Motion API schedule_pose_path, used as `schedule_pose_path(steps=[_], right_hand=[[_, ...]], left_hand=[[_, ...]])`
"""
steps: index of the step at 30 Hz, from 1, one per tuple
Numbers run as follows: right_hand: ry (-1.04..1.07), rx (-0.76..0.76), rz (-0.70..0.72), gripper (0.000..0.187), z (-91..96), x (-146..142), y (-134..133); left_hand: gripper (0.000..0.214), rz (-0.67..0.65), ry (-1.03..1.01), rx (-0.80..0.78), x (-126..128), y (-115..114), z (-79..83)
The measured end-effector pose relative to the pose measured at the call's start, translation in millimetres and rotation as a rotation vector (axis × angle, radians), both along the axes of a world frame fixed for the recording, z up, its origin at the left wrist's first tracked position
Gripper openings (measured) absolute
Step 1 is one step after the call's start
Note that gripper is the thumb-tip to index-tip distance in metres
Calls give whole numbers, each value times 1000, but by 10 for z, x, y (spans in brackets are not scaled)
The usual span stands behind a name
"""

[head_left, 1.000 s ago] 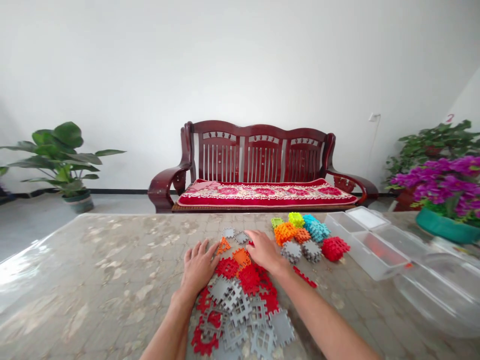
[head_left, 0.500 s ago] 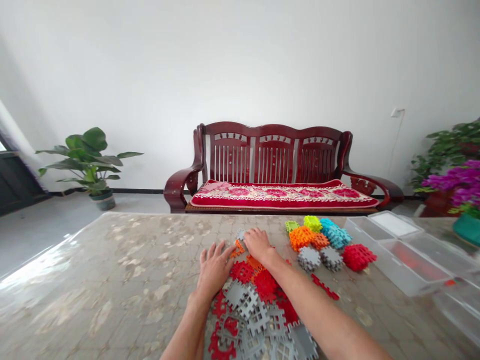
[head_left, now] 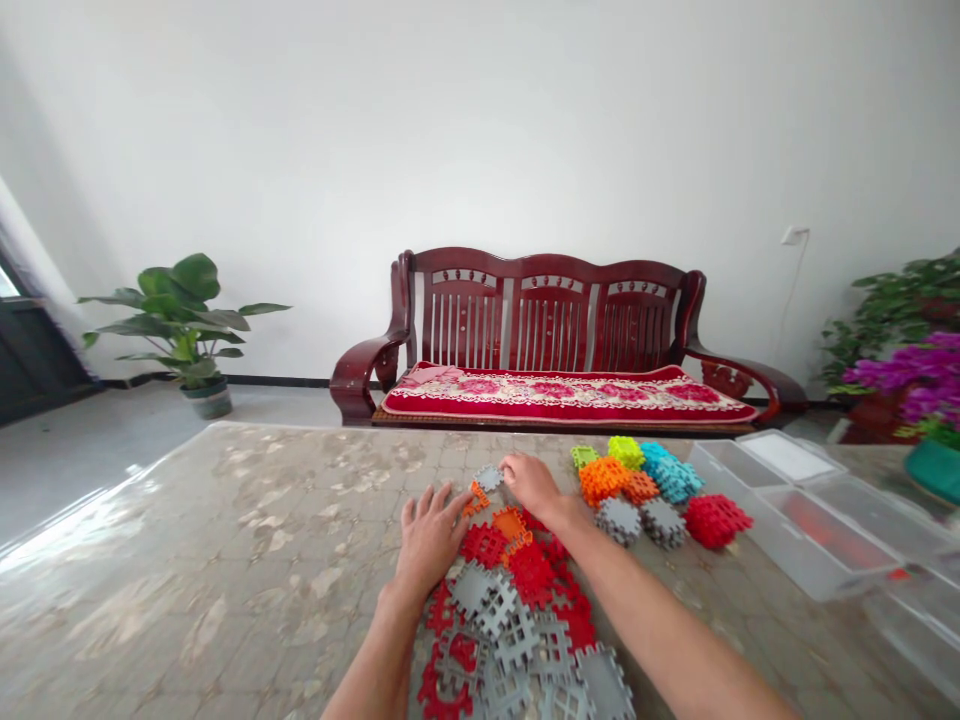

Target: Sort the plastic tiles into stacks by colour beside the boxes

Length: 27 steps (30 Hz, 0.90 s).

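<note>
My left hand lies flat on the table, fingers spread and stretched out, with nothing held. Its fingertips are beside a small orange notched piece. My right hand is curled, its fingertips drawn together at the right edge of a grey gear-edged tile; what they hold, if anything, is hidden. Below the hands spreads a loose heap of interlocking tiles: an orange tile, a red tile, a grey tile and several more, partly overlapping. The right forearm passes over the heap's right side.
To the right stand stacks of sorted tiles: orange, blue, yellow-green, grey and red. Beyond them are clear plastic boxes. A wooden bench stands behind the patterned tablecloth.
My right hand has drawn back slightly to the right, uncovering more of the grey tile and the orange tile below. The right forearm now covers a red strip. The left hand has hardly moved.
</note>
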State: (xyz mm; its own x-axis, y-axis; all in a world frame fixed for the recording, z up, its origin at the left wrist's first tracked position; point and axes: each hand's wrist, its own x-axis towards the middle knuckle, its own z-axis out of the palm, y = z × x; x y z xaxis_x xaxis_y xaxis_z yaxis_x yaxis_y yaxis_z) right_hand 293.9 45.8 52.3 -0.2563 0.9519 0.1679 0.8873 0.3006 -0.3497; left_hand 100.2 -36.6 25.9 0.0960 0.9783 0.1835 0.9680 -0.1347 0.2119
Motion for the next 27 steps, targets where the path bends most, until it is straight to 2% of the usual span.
schedule_pose_path(steps=[5,9,14,16,20,23,27], right_hand=[[214,-29,-69,37,-84,283,49],[285,-37,-111,37,-155,463,6],[215,-17,-195,50,-145,508,-179],[116,-27,-235,57,-99,460,-270],[-124,-71,-336,47,16,334,-373],[-132,-71,-360,41,62,282,-390],[35,72,-289,53,56,341,-475]], left_hand=[[43,-6,-7,14,-6,14,-27],[42,-7,-12,15,-13,24,-42],[43,-10,-12,20,-19,32,-54],[43,-10,-11,22,-20,34,-59],[43,-19,-6,34,-27,43,-78],[43,-15,4,40,-32,50,-93],[42,-9,17,42,-34,50,-89]])
